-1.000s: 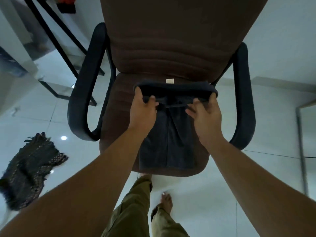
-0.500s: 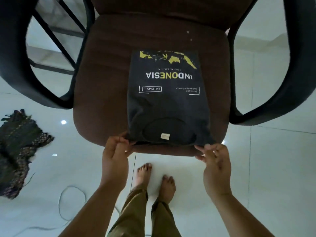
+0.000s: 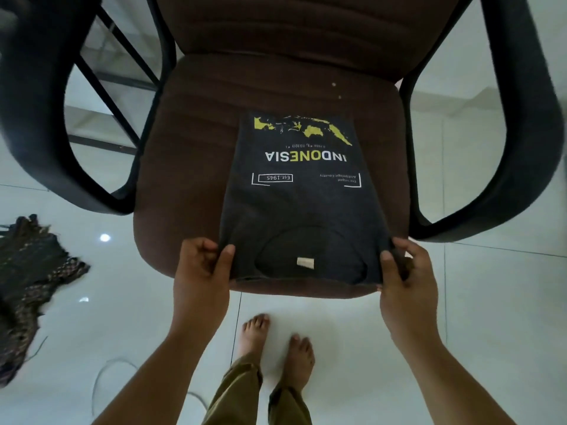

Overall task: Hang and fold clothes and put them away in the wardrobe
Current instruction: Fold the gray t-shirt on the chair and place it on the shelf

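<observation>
A dark grey T-shirt (image 3: 302, 207) lies folded on the brown seat of an office chair (image 3: 190, 167), printed side up, with a yellow map and the word INDONESIA upside down to me. Its collar with a white label faces the seat's front edge. My left hand (image 3: 201, 271) pinches the shirt's near left corner. The near right corner is gripped by my right hand (image 3: 405, 277). Both corners are lifted slightly off the seat.
The chair has black armrests (image 3: 46, 133) on both sides and a brown backrest at the top. A dark patterned cloth (image 3: 27, 280) lies on the white tiled floor at the left, with a thin cable near it. My bare feet (image 3: 276, 348) stand below the seat.
One second ago both hands held the folded shirt's far end near the backrest, plain side up. The shirt now lies printed side up, and my hands have closed on its near corners.
</observation>
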